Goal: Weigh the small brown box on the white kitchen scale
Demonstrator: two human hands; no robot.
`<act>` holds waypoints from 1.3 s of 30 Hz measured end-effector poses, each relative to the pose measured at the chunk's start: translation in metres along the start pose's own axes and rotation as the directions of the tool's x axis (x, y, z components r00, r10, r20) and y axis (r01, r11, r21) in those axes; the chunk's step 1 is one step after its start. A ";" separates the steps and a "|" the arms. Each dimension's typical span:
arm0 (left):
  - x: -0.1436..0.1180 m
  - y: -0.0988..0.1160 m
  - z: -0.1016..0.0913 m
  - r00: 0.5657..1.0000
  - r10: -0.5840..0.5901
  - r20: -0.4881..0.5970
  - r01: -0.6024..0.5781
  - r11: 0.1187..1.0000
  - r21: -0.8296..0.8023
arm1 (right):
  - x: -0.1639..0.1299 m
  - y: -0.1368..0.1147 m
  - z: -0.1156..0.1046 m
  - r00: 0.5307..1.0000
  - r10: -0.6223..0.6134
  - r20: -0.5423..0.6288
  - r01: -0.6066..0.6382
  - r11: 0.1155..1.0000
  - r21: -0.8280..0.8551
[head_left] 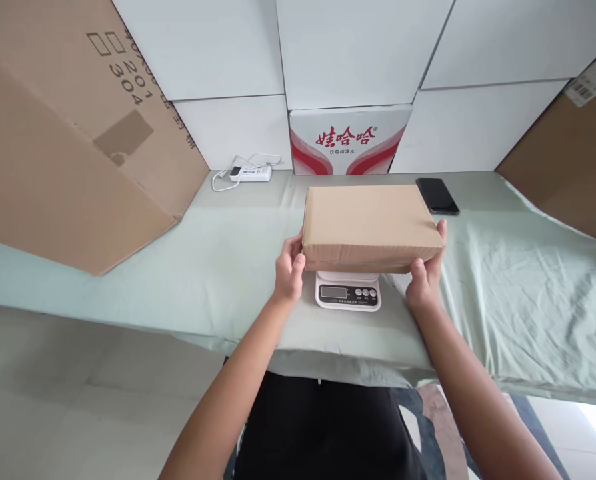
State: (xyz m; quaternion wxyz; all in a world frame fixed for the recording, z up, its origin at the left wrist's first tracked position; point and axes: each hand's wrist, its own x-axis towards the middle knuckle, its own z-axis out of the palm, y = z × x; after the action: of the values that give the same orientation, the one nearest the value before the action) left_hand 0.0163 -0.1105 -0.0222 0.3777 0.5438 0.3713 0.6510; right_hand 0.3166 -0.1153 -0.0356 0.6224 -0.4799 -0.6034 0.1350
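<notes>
Between my two hands is a closed brown cardboard box (371,217), over a white digital kitchen scale (348,300). My left hand (291,270) grips the box's left end, thumb at the front corner. At the right end my right hand (425,277) holds it, the thumb on the front edge and a finger up along the side. The box hides most of the scale's plate, and I cannot tell whether it touches it. The scale's display and buttons face me, the display looking blank.
A black phone (437,195) lies behind the box's right end. Further left is a white power strip (251,173) with its cord. Large cartons stand at the left (78,147) and right (573,147). White boxes and a red-printed carton (348,143) line the back of the cloth-covered table (218,267).
</notes>
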 end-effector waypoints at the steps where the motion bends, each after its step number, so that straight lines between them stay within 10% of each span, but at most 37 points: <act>1: 0.001 -0.001 0.000 1.000 -0.001 -0.007 0.001 1.000 -0.003 | 0.000 -0.001 0.000 1.000 0.000 0.001 0.000 1.000 0.010; 39: 0.007 -0.002 0.002 0.983 -0.146 -0.110 0.131 0.983 -0.132 | 0.001 -0.011 0.009 0.999 0.026 -0.031 -0.024 0.998 0.063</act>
State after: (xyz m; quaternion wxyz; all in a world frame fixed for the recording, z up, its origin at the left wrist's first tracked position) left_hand 0.0176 -0.1026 -0.0209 0.4325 0.4523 0.3888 0.6762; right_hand 0.3042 -0.1156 -0.0285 0.6450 -0.4697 -0.5828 0.1541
